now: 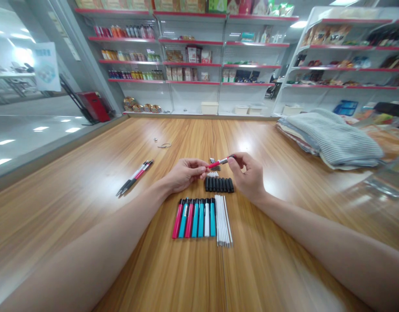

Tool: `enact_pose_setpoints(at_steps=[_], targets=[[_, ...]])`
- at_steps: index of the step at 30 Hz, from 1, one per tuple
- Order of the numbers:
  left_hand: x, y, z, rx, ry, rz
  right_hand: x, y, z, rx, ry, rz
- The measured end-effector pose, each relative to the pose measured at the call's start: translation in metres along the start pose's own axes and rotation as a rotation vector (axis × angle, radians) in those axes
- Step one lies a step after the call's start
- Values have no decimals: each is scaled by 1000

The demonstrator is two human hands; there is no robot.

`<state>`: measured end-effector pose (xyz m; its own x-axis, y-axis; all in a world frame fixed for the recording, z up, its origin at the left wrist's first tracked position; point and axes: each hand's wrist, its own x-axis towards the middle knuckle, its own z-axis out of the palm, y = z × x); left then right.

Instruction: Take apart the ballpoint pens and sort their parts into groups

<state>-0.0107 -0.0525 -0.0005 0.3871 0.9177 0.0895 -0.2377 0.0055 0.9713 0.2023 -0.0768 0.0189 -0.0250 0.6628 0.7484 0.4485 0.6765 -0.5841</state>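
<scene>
1. A wood-grain counter [72,208] stretches away to its far edge.
2. Mid-counter, pink, teal and white pen barrels [194,219] lie side by side, with white refill sticks [224,220] just beside them on the right.
3. Just beyond, black pen parts [218,185] lie in a tight row.
4. Two assembled pens [134,177] lie together, angled, toward the left.
5. Farther out, small metal pieces [162,144] lie apart, probably a ring and a spring, though they're hard to make out.
6. Folded striped grey cloth [332,138] sits piled at the right edge.

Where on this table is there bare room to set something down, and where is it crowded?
Bare wood lies between the loose pens and the red and teal barrels, and between the white tubes and the folded striped cloth. It is crowded at the black pen parts, between the left hand and right hand.
</scene>
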Motion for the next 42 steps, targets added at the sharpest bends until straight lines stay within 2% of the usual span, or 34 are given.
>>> enact_pose_setpoints(at_steps=[5,12,16,27,35,42], targets=[[1,3,3,270,242,153,5,17,-2,47,82,178],[1,3,-6,795,402,238,10,35,-2,105,130,333],[3,-2,-11,939,349,276,10,39,-2,87,127,357],[1,-2,-7,1137,204,366,11,55,0,148,111,455],[0,-3,-7,1139,110,349,10,51,-4,-112,71,473],[1,-3,-6,1078,97,315,9,50,-3,-164,-68,429]])
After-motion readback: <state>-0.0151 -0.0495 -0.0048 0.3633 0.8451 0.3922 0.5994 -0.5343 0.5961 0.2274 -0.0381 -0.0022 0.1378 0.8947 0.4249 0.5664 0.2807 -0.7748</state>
